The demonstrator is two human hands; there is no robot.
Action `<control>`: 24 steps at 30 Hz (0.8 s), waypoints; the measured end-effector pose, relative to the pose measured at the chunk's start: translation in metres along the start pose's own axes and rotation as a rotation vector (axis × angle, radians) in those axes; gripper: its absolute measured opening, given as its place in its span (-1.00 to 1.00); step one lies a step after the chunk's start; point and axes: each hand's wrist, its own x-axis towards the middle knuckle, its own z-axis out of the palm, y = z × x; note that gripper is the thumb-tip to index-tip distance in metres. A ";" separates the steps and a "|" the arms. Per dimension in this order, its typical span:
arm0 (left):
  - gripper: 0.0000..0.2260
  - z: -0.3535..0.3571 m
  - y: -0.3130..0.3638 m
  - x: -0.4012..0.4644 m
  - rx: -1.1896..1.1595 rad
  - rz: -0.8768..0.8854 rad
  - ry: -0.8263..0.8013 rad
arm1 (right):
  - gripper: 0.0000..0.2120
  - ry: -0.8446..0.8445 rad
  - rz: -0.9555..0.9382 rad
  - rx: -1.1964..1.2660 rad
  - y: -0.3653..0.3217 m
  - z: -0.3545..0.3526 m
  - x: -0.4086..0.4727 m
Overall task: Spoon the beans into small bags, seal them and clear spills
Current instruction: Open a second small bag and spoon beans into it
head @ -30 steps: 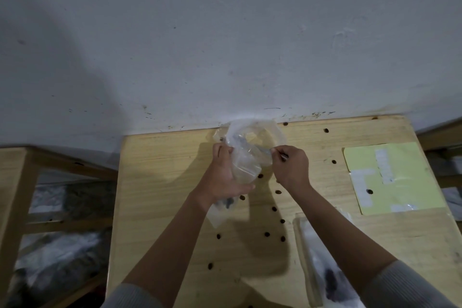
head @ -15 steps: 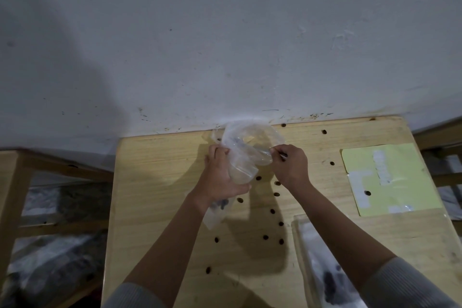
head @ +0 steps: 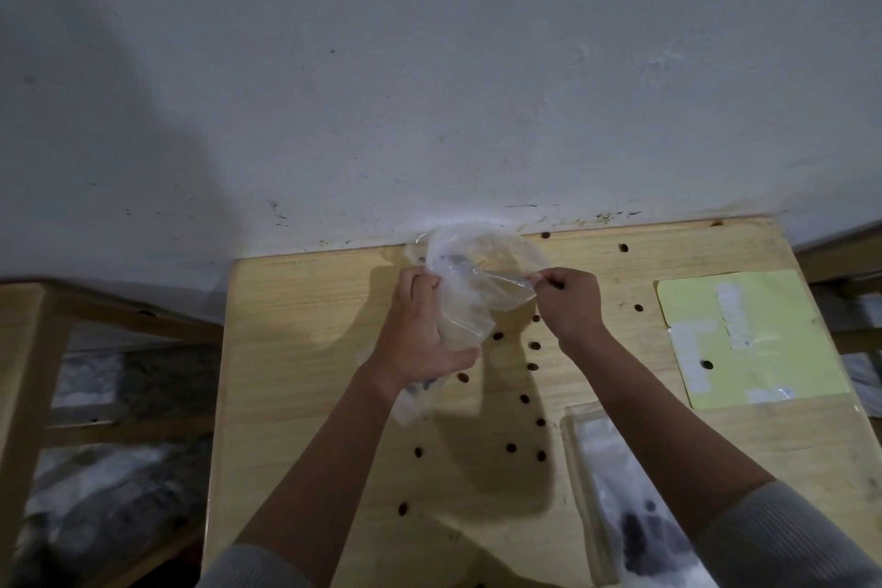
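head view: left hand (head: 420,339) grips the clear bag (head: 470,296), right hand (head: 570,306) pinches its rim (near the table's (head: 296,349) far edge); beans (head: 525,398) lie scattered.

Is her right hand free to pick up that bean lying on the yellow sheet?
Probably not right now: the right hand pinches the clear plastic bag. The bean lies uncovered on the yellow sheet, nothing blocking.

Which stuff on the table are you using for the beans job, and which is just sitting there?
For the job: clear bag, gripped by left hand and pinched by right hand; spilled beans; bag of beans.

Just lying about: yellow sheet; table.
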 end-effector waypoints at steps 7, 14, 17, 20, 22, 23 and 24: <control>-0.13 -0.004 0.004 -0.005 0.017 -0.011 0.019 | -0.81 0.049 0.068 0.098 0.002 -0.009 0.000; -0.09 -0.012 0.007 -0.008 -0.001 -0.066 0.023 | -0.80 0.064 0.016 0.054 0.006 -0.016 -0.003; -0.10 -0.016 0.007 -0.005 0.026 -0.085 0.011 | -0.80 0.091 0.003 0.063 0.008 -0.023 -0.002; -0.08 -0.016 0.008 -0.005 0.045 -0.104 0.012 | -0.80 0.095 -0.013 0.067 0.009 -0.030 -0.002; -0.07 -0.014 0.008 -0.005 0.044 -0.108 0.010 | -0.81 0.092 -0.029 0.058 0.009 -0.034 -0.002; -0.07 -0.014 0.009 -0.006 0.039 -0.109 0.008 | -0.81 0.090 -0.040 0.041 0.010 -0.036 -0.002; -0.08 -0.013 0.009 -0.006 0.035 -0.109 0.009 | -0.81 0.087 -0.058 0.020 0.010 -0.039 -0.003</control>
